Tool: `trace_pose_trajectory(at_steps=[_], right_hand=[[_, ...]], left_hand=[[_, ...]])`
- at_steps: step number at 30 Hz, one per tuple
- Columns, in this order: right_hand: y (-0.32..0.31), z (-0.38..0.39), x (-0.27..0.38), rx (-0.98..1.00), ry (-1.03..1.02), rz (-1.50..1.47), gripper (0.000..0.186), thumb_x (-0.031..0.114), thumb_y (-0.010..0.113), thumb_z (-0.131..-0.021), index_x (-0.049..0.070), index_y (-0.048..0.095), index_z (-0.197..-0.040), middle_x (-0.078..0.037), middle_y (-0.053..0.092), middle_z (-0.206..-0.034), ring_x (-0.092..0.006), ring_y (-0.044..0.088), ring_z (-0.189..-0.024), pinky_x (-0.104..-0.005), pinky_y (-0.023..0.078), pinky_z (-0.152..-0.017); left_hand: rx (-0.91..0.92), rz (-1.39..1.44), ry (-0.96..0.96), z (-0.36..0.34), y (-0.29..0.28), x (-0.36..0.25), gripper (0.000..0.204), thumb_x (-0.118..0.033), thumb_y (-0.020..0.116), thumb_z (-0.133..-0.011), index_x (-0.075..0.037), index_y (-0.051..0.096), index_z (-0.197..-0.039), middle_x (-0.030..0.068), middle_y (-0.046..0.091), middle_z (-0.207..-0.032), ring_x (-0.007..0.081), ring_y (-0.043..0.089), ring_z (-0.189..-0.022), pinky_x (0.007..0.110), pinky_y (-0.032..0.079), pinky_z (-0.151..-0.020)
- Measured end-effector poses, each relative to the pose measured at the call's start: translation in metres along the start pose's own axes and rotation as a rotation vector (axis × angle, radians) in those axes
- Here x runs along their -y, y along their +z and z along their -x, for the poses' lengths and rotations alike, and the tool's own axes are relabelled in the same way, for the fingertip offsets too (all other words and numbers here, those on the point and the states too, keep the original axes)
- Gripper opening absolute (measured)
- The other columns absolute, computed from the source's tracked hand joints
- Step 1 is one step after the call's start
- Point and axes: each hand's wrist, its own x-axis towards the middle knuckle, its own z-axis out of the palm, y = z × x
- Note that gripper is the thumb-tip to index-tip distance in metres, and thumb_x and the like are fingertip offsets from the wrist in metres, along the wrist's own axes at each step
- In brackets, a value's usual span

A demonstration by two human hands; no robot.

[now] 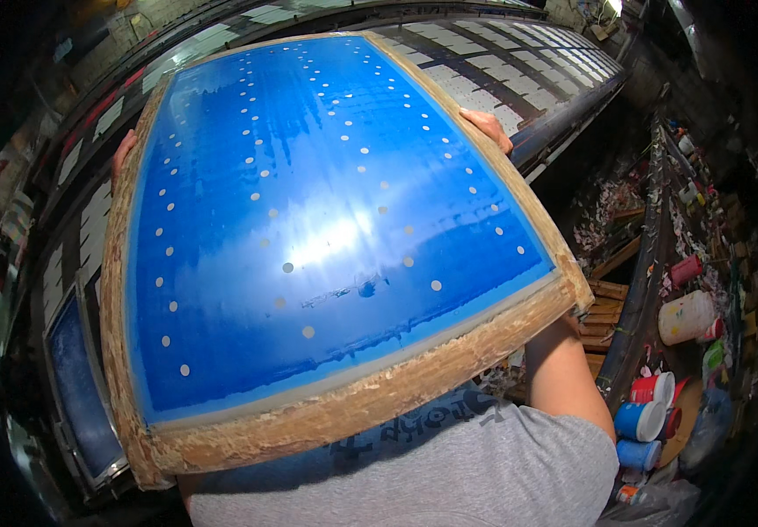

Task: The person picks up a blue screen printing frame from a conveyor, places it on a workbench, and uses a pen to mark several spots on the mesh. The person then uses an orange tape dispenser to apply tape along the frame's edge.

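Note:
A large blue printing screen (pixel 335 176) with rows of pale round dots and a worn wooden frame (pixel 361 386) fills the middle, held tilted in front of my body. My left hand (pixel 122 156) grips the frame's left side, mostly hidden behind it. My right hand (pixel 484 127) grips the right side, fingers over the edge. Below the frame my right arm and grey T-shirt show; much of both forearms is hidden by the screen.
Long dark printing tables (pixel 519 75) with pale panels lie beyond and left. Another blue framed screen (pixel 80 378) leans at lower left. Several paint tubs and buckets (pixel 686 316) crowd the right, beside a dark rail (pixel 634 290) and stacked wooden pieces (pixel 607 316).

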Motion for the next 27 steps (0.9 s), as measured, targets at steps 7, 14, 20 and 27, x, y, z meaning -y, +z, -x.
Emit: trace_pose_trajectory(at_steps=[7,14,20,27], right_hand=[[0.003,0.000,-0.007,0.004,-0.020,-0.002,0.046,0.026,0.078,-0.100,-0.005,0.070,-0.134,-0.025,0.077,-0.121,-0.0322,0.077,-0.109,-0.0429,0.062,-0.095],[0.023,-0.003,-0.031,-0.034,-0.141,-0.044,0.047,0.026,0.078,-0.100,-0.005,0.070,-0.135,-0.025,0.077,-0.122,-0.0323,0.077,-0.110,-0.0429,0.062,-0.095],[0.072,-0.010,-0.067,-0.140,-0.241,-0.142,0.048,0.026,0.077,-0.100,-0.005,0.069,-0.136,-0.025,0.077,-0.123,-0.0324,0.078,-0.110,-0.0430,0.062,-0.095],[0.109,0.009,-0.089,-0.053,-0.089,-0.198,0.052,0.019,0.080,-0.097,0.002,0.067,-0.144,-0.021,0.078,-0.128,-0.0335,0.078,-0.114,-0.0415,0.064,-0.095]], left_hand=[[-0.010,-0.003,0.006,-0.010,0.000,-0.004,0.053,-0.027,0.081,-0.098,-0.003,0.065,-0.142,0.0219,0.071,-0.136,0.0361,0.068,-0.127,0.049,0.053,-0.106],[-0.042,-0.031,0.006,-0.029,-0.007,-0.011,0.053,-0.027,0.081,-0.098,-0.002,0.065,-0.142,0.0222,0.071,-0.136,0.0364,0.068,-0.127,0.049,0.053,-0.106],[-0.062,-0.131,0.005,-0.055,-0.022,-0.032,0.053,-0.028,0.081,-0.098,-0.002,0.065,-0.142,0.0225,0.071,-0.136,0.0365,0.068,-0.128,0.050,0.053,-0.106],[-0.069,-0.223,0.009,-0.090,-0.034,-0.042,0.054,-0.028,0.081,-0.098,-0.001,0.065,-0.142,0.0227,0.071,-0.137,0.0368,0.068,-0.128,0.050,0.053,-0.106]])
